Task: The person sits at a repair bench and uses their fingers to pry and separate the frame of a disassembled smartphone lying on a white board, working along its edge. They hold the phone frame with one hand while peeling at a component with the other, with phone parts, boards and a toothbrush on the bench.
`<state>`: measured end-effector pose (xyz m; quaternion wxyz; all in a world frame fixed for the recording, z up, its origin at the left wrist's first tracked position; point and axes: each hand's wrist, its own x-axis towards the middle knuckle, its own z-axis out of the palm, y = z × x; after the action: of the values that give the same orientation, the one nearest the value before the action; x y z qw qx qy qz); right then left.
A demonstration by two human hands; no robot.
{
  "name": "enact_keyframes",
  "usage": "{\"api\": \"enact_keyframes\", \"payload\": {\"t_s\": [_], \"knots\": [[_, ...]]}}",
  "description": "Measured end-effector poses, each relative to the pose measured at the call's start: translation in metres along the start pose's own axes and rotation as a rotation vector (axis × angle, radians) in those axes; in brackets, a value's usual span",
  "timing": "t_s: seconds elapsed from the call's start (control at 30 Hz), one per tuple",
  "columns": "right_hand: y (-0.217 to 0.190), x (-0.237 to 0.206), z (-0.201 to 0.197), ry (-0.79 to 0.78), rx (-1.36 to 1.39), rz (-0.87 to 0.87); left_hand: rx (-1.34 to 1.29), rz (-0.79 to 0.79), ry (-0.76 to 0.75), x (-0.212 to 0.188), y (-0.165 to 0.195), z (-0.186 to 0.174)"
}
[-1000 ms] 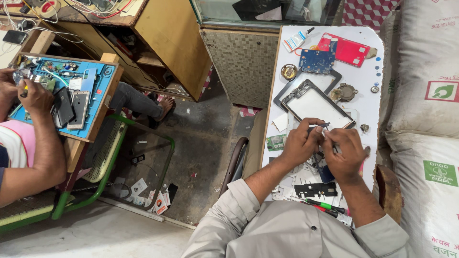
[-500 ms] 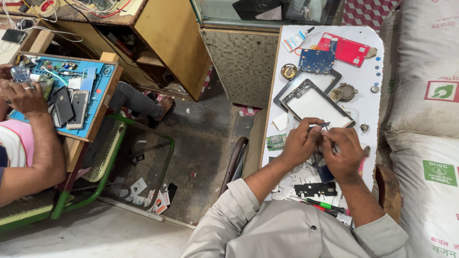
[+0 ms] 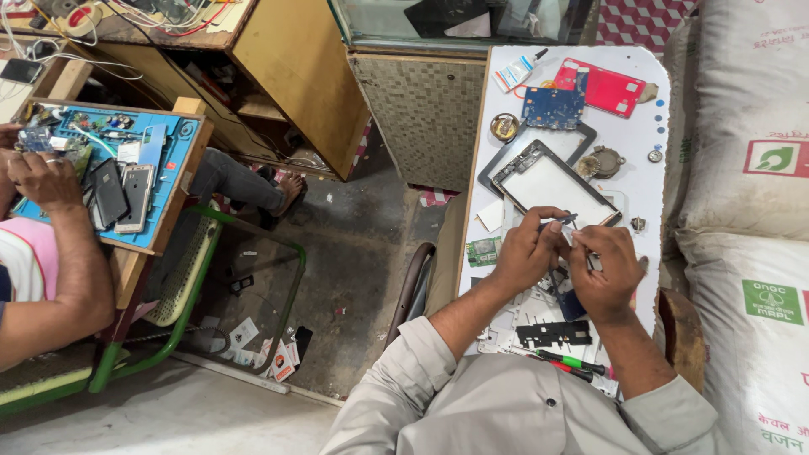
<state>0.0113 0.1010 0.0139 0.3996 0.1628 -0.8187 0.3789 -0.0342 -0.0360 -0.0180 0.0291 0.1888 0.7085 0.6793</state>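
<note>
Your left hand [image 3: 529, 253] and right hand [image 3: 605, 270] meet low over the white bench [image 3: 649, 190], both pinched narrow. The left closes on a slim pair of tweezers [image 3: 559, 222], its tip aimed toward the right hand; the right is curled tight around something small, but what it grips is hidden under the fingers, so I cannot tell.

Nearest you lie a green-handled screwdriver [image 3: 571, 361] and a black slotted bracket [image 3: 554, 334] among loose white frame pieces.

Just beyond your knuckles sits the opened tablet screen assembly [image 3: 552, 181], flat, its near corner touching the work spot. Judge it light, thin and stiff (and likely to crack if flexed): take it by the dark frame edges, never pressing the pale centre. Any small part in the tweezers will be slippery and easily flicked away, so grip gently and keep it low.

Farther off rest a blue circuit board [image 3: 552, 107] and a red back cover [image 3: 608, 88].
</note>
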Motion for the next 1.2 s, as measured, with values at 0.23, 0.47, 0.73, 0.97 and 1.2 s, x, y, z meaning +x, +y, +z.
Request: {"api": "enact_keyframes", "payload": {"t_s": [0.23, 0.47, 0.73, 0.97, 1.2], "knots": [[-0.0009, -0.001, -0.0005, -0.015, 0.03, 0.017, -0.013, -0.004, -0.006, -0.0021, 0.0022, 0.0013], [0.0013, -0.0013, -0.0002, -0.003, 0.022, 0.041, -0.031, -0.005, -0.001, -0.0021, -0.0004, 0.0027], [0.0009, -0.0008, 0.0004, -0.03, 0.028, 0.033, -0.004, -0.038, -0.007, -0.0012, -0.0022, 0.0022], [0.0011, -0.0022, 0.0016, -0.029, 0.039, 0.022, 0.022, -0.014, -0.005, -0.0011, -0.0028, 0.0022], [-0.0007, -0.0007, 0.001, 0.003, -0.007, 0.032, -0.026, -0.025, -0.007, -0.0006, 0.0012, 0.0014]]}}
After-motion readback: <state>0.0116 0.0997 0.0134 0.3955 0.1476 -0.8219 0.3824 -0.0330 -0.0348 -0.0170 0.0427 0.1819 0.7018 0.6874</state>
